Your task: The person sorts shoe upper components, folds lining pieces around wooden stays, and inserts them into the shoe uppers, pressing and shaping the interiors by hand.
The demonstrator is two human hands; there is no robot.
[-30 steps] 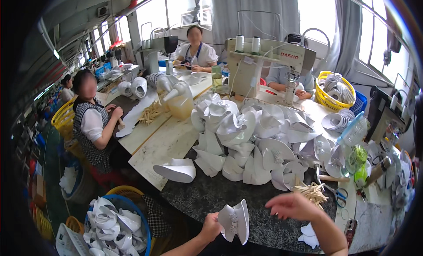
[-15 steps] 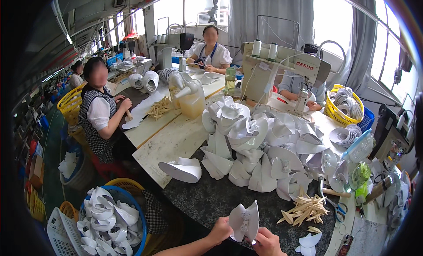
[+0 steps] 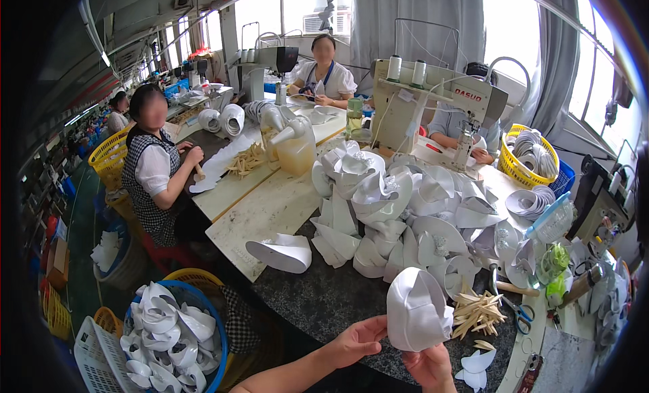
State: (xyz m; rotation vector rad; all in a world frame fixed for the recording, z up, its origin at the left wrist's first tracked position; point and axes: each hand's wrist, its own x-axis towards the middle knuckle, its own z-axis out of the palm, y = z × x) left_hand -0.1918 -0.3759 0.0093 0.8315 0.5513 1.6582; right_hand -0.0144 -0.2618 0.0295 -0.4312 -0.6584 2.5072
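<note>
A white shoe upper [image 3: 418, 308], curled with its smooth outer face showing, is held up above the dark end of the table. My right hand [image 3: 429, 366] grips its lower edge from below. At its left edge, the fingers of my left hand [image 3: 358, 340] are pinched against it. Beyond it lies a heap of similar white uppers [image 3: 368, 197], some with sparkling ornaments. A single upper [image 3: 284, 253] sits apart on the left. Near my right hand are a pile of pale wooden slips [image 3: 475, 315] and small white cut pieces [image 3: 476, 368].
Blue-handled scissors [image 3: 522, 318] and a hammer [image 3: 517, 288] lie to the right. A blue basket of uppers [image 3: 222, 325] stands at lower left. Glue bottles [image 3: 295, 149] and a sewing machine [image 3: 439, 99] stand farther back. Co-workers sit around the table, one at left [image 3: 152, 166].
Both hands have moved up and to the right with the upper. It has been turned, so its smooth side shows where the sparkling ornament faced before.
</note>
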